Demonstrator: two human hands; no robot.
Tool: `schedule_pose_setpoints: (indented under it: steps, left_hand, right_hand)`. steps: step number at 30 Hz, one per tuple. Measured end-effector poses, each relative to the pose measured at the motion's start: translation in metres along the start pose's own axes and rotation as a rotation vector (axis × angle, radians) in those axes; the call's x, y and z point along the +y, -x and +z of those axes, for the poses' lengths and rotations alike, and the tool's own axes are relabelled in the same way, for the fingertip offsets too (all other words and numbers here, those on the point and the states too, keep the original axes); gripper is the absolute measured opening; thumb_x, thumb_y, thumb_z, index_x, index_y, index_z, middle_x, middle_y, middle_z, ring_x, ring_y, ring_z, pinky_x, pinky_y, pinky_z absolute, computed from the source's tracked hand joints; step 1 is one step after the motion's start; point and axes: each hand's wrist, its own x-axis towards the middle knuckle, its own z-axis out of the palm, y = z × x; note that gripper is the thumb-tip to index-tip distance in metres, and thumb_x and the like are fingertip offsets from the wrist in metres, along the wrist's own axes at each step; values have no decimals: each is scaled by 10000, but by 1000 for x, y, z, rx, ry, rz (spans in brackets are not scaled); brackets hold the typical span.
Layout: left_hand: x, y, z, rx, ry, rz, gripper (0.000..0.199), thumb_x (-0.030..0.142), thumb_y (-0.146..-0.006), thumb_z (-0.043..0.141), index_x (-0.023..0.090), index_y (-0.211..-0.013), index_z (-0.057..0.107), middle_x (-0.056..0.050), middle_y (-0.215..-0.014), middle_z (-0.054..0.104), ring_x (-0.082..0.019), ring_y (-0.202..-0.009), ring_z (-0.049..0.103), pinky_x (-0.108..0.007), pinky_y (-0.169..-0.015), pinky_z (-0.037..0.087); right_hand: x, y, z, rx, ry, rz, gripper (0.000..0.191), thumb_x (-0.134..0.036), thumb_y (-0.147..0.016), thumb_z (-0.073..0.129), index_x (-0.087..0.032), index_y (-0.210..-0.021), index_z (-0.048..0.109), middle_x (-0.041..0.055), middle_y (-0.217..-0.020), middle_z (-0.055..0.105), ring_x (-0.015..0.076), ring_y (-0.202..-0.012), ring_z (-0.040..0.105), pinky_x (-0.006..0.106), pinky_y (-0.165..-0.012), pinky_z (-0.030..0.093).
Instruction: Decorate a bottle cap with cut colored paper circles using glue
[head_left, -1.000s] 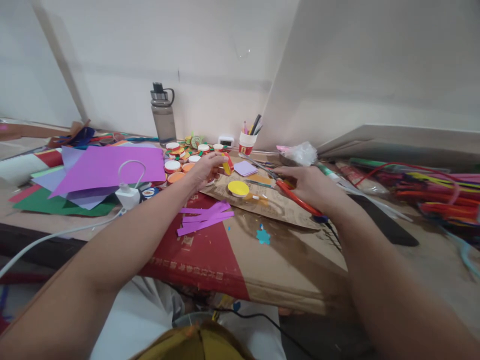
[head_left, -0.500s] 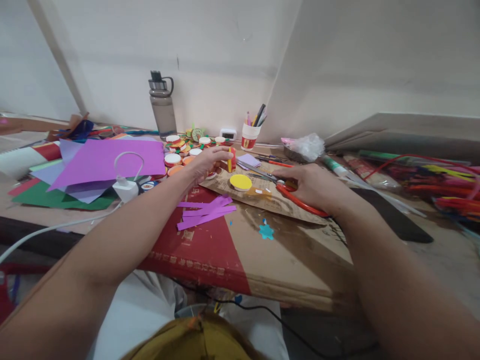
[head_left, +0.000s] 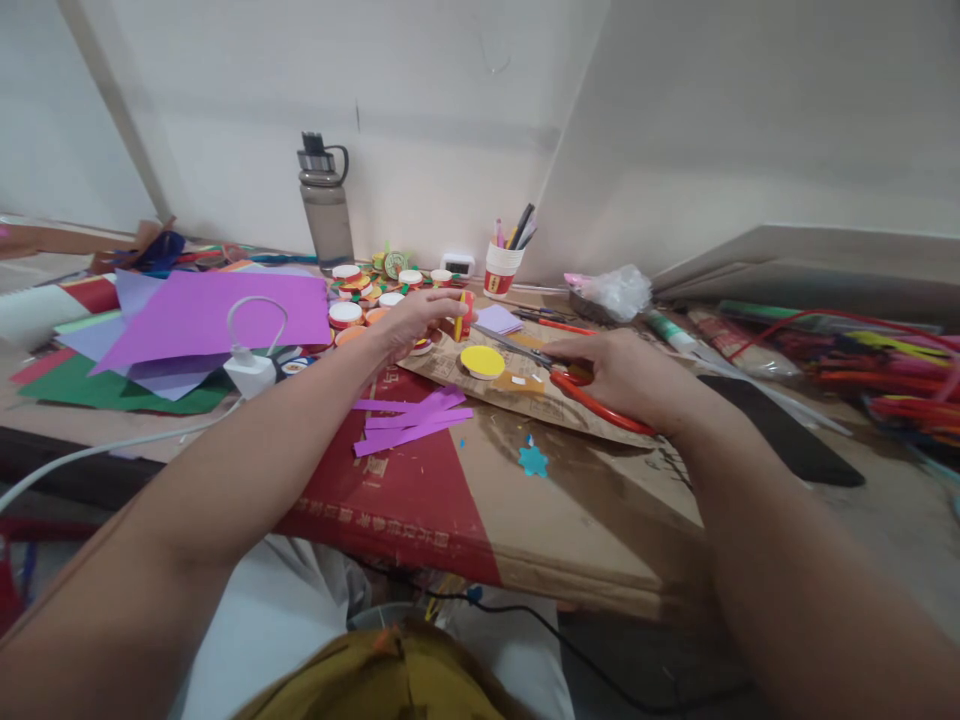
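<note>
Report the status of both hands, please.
Left hand: holding small red-yellow piece. Right hand: gripping orange-handled scissors, blades toward piece. Yellow disc lies just below; nothing visible between blades and piece.

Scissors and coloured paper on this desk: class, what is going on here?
The left hand pinches a small red-and-yellow piece, while the right hand holds the red-handled scissors, blades pointing toward that piece. Whether they touch is unclear. Nearer the person lie a yellow disc, purple strips and a blue flower shape.
</note>
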Motion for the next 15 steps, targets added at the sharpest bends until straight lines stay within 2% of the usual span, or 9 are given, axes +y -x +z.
schedule_pose_setpoints:
  steps: [8,15]
  left_hand:
    - [0,1,1,6,-20,-1,378,270,-703,671,138,-1057,701,-109,-959,723,-97,-609,599,-208,-479,336]
    - [1,1,1,3,-20,2,370,265,-697,677,138,-1044,709,-103,-919,715,-99,-600,583,-216,-479,326]
  right_hand:
    - [1,0,2,2,-31,-5,431,-252,-822,561,-249,-1236,681,61,-1020,762,190,-742,678,273,-637,475]
    - [1,0,2,-18,-4,-7,437,-228,-823,555,-275,-1241,675,38,-1003,765,184,-741,684,262,-636,478]
